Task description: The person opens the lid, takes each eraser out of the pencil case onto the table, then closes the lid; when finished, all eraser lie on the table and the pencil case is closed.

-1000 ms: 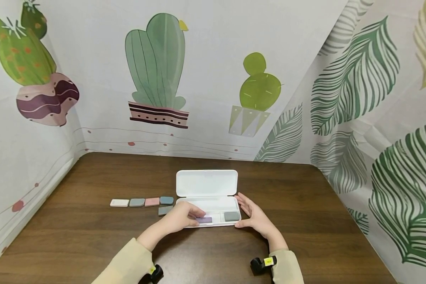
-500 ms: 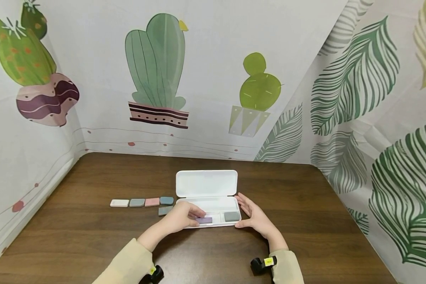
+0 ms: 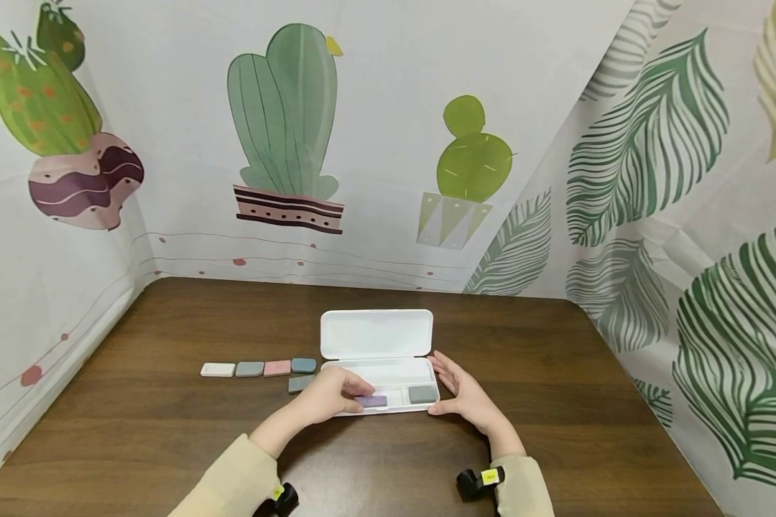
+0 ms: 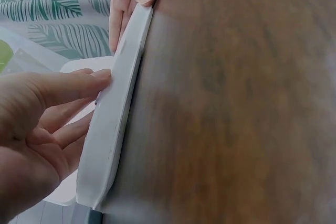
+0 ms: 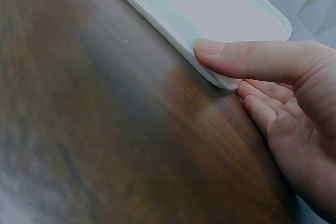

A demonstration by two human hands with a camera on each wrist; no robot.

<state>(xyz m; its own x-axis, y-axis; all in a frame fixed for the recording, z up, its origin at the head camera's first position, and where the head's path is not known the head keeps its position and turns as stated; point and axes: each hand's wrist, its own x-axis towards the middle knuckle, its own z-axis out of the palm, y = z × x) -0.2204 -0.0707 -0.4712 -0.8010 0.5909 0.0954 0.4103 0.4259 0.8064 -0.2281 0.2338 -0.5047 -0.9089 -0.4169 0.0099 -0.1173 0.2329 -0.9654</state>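
A white pencil case (image 3: pixel 381 371) lies with its lid (image 3: pixel 376 334) raised at the back. In its front section, my left hand (image 3: pixel 330 393) pinches a purple eraser-like block (image 3: pixel 372 401) by its left end, thumb in front and fingers behind. In the left wrist view the block is mostly hidden behind the case's front wall (image 4: pixel 113 124). My right hand (image 3: pixel 462 395) holds the case's right end, thumb at the front corner and fingers along the side, as the right wrist view also shows. A grey block (image 3: pixel 422 394) sits in the right front compartment.
Left of the case, a row on the brown table (image 3: pixel 168 431) runs from a white block (image 3: pixel 218 369) through a grey block (image 3: pixel 249 369) and a pink block (image 3: pixel 277 368) to a blue one. Another grey block (image 3: pixel 300 383) lies partly behind the left hand. Printed cloth hangs behind.
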